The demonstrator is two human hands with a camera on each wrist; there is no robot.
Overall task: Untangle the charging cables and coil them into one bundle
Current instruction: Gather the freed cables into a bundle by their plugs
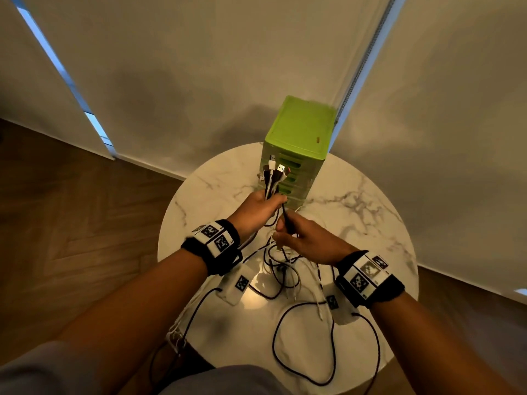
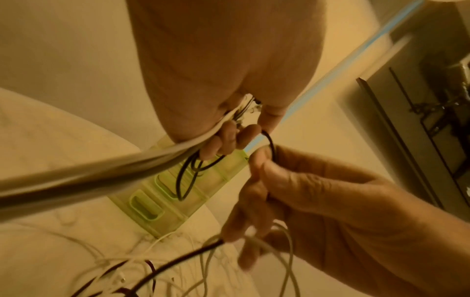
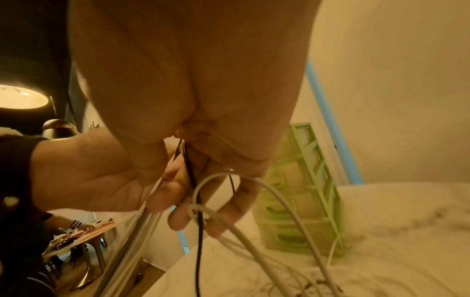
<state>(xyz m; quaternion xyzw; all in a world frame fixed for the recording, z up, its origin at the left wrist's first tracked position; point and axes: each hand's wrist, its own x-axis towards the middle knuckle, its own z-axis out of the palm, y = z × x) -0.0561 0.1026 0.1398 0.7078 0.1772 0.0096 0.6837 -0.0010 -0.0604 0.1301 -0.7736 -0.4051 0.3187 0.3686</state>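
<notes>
My left hand (image 1: 263, 205) grips a bunch of black and white charging cables (image 1: 272, 181) just below their plugs (image 1: 278, 168), which stick up above the fist. Right below it, my right hand (image 1: 288, 232) pinches a black cable (image 1: 286, 216) between thumb and fingers and also holds white strands (image 3: 254, 203). In the left wrist view the black cable (image 2: 271, 140) runs from the left fingers (image 2: 223, 140) into the right hand (image 2: 292, 193). The cables' loose ends (image 1: 302, 306) trail in loops over the marble table (image 1: 356, 212), some hanging off its near edge.
A green plastic drawer unit (image 1: 296, 143) stands at the table's far edge, just behind the hands. White tagged blocks (image 1: 238, 283) lie on the table under my wrists. Window blinds hang behind the table; wooden floor surrounds it. Another table with a person's hand shows in the right wrist view.
</notes>
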